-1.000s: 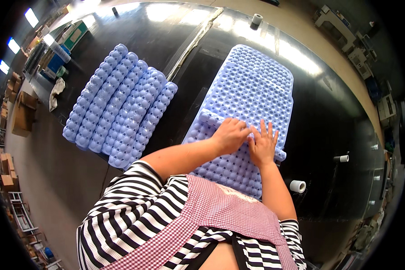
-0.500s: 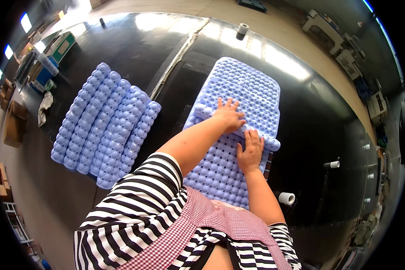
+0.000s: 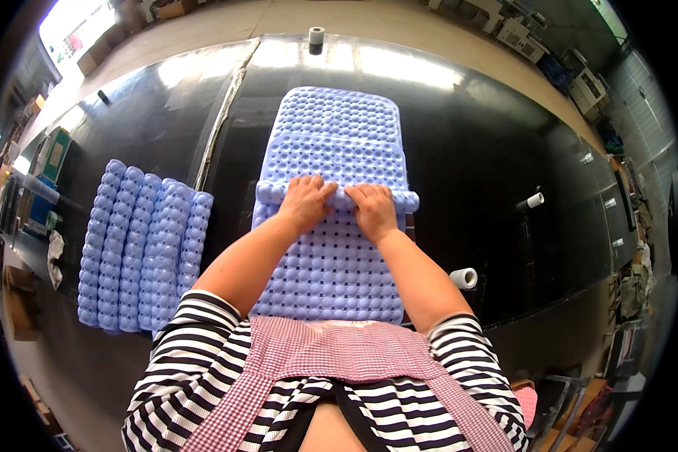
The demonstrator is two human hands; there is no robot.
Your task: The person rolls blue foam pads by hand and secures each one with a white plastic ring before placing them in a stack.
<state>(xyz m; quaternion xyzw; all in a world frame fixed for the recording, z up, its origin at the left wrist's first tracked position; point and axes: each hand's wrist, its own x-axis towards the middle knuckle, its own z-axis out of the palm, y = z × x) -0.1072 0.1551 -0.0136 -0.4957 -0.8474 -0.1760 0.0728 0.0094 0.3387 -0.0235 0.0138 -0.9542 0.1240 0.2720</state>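
In front of me lies a light-blue bath mat (image 3: 328,264) covered in round bubbles, with another layer of the same matting (image 3: 339,113) stretching away beyond it. A rolled or folded ridge (image 3: 275,191) runs across the mat between the two. My left hand (image 3: 306,203) curls its fingers over the middle of this ridge. Close beside it, my right hand (image 3: 372,211) grips the same ridge, thumbs near each other. The underside of the ridge is hidden by my hands. To my left sit several rolled blue bath mats (image 3: 139,248) side by side.
The black table (image 3: 474,188) carries white rolls: one at the far edge (image 3: 316,35), one at the right (image 3: 535,200) and one near my right forearm (image 3: 465,279). A pale seam (image 3: 222,120) crosses the tabletop. Boxes (image 3: 53,154) and a white cloth (image 3: 56,256) are at the left edge.
Both hands lay flatter and apart on the mat; now they are level, closer together and curled over the ridge. My view has turned, so the mats appear straighter and farther left.
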